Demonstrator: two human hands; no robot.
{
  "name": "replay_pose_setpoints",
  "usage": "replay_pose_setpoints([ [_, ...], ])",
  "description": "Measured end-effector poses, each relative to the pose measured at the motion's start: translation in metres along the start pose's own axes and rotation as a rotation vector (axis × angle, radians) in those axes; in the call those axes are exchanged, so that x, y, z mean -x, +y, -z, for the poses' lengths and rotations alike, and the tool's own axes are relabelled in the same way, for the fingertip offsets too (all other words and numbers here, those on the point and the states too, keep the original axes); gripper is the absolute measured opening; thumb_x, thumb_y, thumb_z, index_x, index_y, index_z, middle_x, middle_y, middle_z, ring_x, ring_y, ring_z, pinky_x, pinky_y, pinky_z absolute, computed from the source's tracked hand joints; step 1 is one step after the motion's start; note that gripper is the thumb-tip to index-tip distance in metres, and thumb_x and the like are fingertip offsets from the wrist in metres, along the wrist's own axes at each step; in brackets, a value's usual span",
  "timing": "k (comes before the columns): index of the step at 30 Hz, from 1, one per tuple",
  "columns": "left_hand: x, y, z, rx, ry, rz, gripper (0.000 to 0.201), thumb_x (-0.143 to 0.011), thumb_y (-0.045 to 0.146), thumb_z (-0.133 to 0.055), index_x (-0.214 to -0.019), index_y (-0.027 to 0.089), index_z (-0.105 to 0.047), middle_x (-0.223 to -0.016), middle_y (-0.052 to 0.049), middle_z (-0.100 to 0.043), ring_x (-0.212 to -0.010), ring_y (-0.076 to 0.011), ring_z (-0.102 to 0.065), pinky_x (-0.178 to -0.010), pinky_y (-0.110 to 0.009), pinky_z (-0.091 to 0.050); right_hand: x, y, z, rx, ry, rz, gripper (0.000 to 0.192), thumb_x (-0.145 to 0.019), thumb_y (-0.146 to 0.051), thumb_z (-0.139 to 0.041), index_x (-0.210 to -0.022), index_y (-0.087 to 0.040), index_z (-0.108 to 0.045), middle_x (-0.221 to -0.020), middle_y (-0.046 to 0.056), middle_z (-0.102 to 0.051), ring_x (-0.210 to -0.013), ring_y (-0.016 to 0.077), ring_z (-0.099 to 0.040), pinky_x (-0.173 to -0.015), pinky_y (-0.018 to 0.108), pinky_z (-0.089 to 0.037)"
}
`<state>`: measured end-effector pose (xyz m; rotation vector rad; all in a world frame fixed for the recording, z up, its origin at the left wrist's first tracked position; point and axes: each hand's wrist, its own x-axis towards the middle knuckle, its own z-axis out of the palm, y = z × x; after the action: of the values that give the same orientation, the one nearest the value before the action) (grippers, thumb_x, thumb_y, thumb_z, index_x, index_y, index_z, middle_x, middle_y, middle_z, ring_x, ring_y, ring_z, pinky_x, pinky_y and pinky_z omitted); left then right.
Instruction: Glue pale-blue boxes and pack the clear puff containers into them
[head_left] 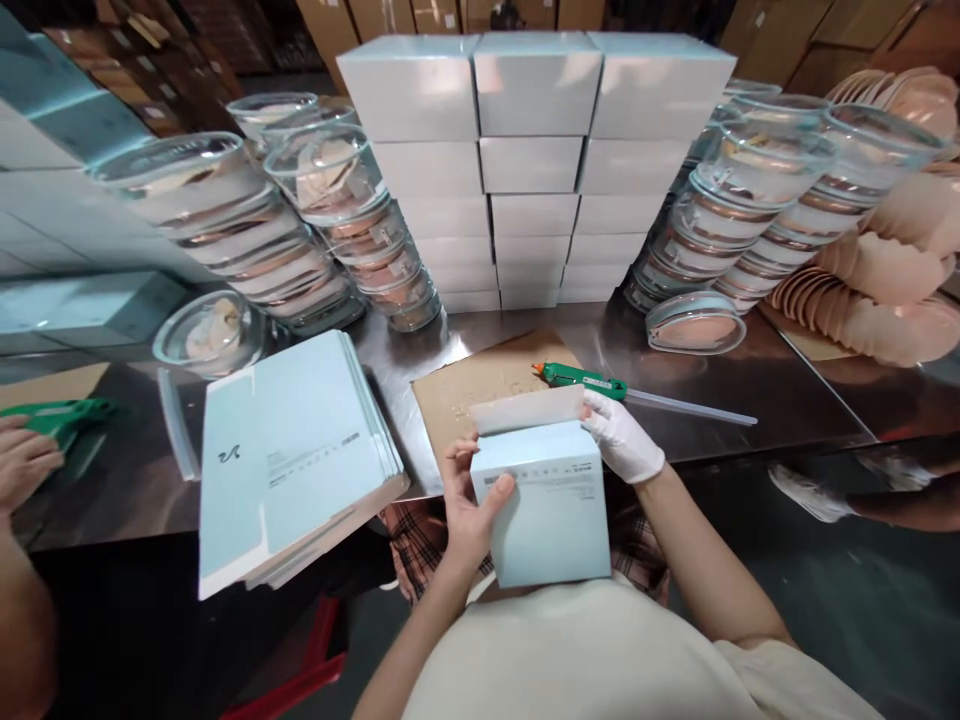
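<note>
A pale blue cardboard box (551, 525) rests against my body at the table edge, with its white end flap (529, 408) raised. My left hand (471, 500) is bare and grips the box's left side, thumb on the printed face. In a white glove, my right hand (619, 435) pinches the right end of the flap. Just beyond lies a green hot glue gun (583, 380) with an orange tip and a clear glue stick (694, 407) out of its back. It lies partly on a piece of brown cardboard (450, 400).
Flat blue cartons (300, 450) are stacked at left, beside a loose glue stick (178, 425). White boxes (536, 85) form a wall at the back, flanked by clear round containers (750, 160). Another person's hand (26, 460) holds a green glue gun (64, 418) at far left.
</note>
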<state>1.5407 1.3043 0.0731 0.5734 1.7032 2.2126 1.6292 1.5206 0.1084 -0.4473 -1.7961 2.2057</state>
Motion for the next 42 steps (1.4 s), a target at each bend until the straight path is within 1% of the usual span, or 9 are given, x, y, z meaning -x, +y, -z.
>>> replay_pose_setpoints([
  [4,-0.008,-0.001,0.002,0.153,-0.008,-0.055,0.067,-0.084,0.043,-0.087,-0.130,0.040,-0.038,-0.121,-0.002,-0.066,-0.112,-0.0202,-0.071,-0.097,-0.036,-0.056,0.011,-0.013,0.015,0.271,-0.313,0.289,0.074,-0.078,-0.084,-0.072,-0.117,-0.021,-0.074,-0.129,0.012,-0.069,-0.120,0.0277,-0.067,-0.105,0.044,-0.054],
  [8,-0.014,0.005,0.006,-0.054,-0.075,-0.127,0.045,-0.083,0.050,-0.085,-0.114,0.029,-0.060,-0.118,-0.007,-0.066,-0.116,-0.0250,-0.067,-0.101,-0.040,-0.053,0.011,-0.030,0.013,0.641,-0.399,0.441,0.036,-0.094,-0.047,-0.074,-0.121,-0.023,-0.074,-0.124,0.011,-0.067,-0.118,0.0227,-0.065,-0.107,0.043,-0.052],
  [13,-0.012,0.010,0.006,-0.174,-0.117,-0.105,0.038,-0.084,0.058,-0.081,-0.087,0.022,-0.068,-0.113,-0.009,-0.065,-0.121,-0.0300,-0.063,-0.103,-0.044,-0.049,0.009,-0.029,0.011,0.730,-0.490,0.530,0.033,-0.101,-0.041,-0.063,-0.127,-0.024,-0.075,-0.126,0.012,-0.066,-0.120,0.0228,-0.064,-0.110,0.044,-0.051],
  [23,-0.011,0.010,-0.002,-0.162,-0.040,-0.044,0.040,-0.082,0.060,-0.082,-0.088,0.023,-0.067,-0.117,-0.009,-0.063,-0.121,-0.0287,-0.063,-0.101,-0.040,-0.049,0.026,0.013,0.003,0.405,0.011,0.424,0.032,-0.093,-0.054,-0.074,-0.105,-0.026,-0.063,-0.155,0.011,-0.048,-0.133,0.0296,-0.063,-0.115,0.053,-0.048],
  [27,-0.012,0.011,0.002,-0.147,0.077,-0.097,0.036,-0.084,0.055,-0.082,-0.092,0.024,-0.066,-0.120,-0.006,-0.064,-0.121,-0.0256,-0.065,-0.106,-0.038,-0.048,0.043,0.030,-0.001,0.219,0.044,0.256,0.093,-0.070,-0.078,-0.083,-0.141,-0.036,-0.042,-0.168,0.016,-0.028,-0.142,0.0330,-0.056,-0.112,0.052,-0.052],
  [29,-0.012,0.009,0.002,-0.116,0.208,-0.099,0.032,-0.087,0.051,-0.081,-0.097,0.025,-0.064,-0.128,-0.006,-0.064,-0.119,-0.0229,-0.066,-0.105,-0.035,-0.049,0.058,0.043,-0.006,0.203,0.025,0.138,0.115,-0.067,-0.083,-0.082,-0.155,-0.035,-0.025,-0.159,0.021,-0.039,-0.137,0.0329,-0.059,-0.110,0.052,-0.053],
  [33,-0.019,0.006,-0.008,0.034,0.181,-0.118,0.049,-0.091,0.065,-0.071,-0.127,0.034,-0.058,-0.154,-0.010,-0.054,-0.131,-0.0268,-0.064,-0.104,-0.039,-0.055,0.073,0.053,-0.011,0.253,0.244,0.169,0.103,-0.078,-0.076,-0.078,-0.157,-0.030,-0.030,-0.130,0.015,-0.061,-0.118,0.0290,-0.069,-0.103,0.048,-0.059],
  [37,-0.025,0.005,-0.011,0.116,0.054,-0.338,0.100,-0.079,0.084,-0.069,-0.161,0.054,-0.021,-0.176,-0.008,-0.029,-0.164,-0.0323,-0.028,-0.119,-0.056,-0.045,0.057,-0.014,0.019,0.358,0.593,0.574,0.087,-0.080,-0.059,-0.085,-0.150,-0.027,-0.044,-0.128,0.013,-0.066,-0.110,0.0257,-0.072,-0.098,0.041,-0.061],
  [42,-0.019,-0.003,0.000,0.009,0.101,-0.362,0.091,-0.088,0.069,-0.071,-0.164,0.049,-0.023,-0.164,-0.013,-0.044,-0.159,-0.0321,-0.036,-0.116,-0.057,-0.049,-0.043,-0.192,0.091,0.457,0.764,1.019,0.078,-0.095,-0.035,-0.066,-0.161,-0.004,-0.035,-0.162,0.023,-0.047,-0.148,0.0247,-0.053,-0.117,0.033,-0.041],
])
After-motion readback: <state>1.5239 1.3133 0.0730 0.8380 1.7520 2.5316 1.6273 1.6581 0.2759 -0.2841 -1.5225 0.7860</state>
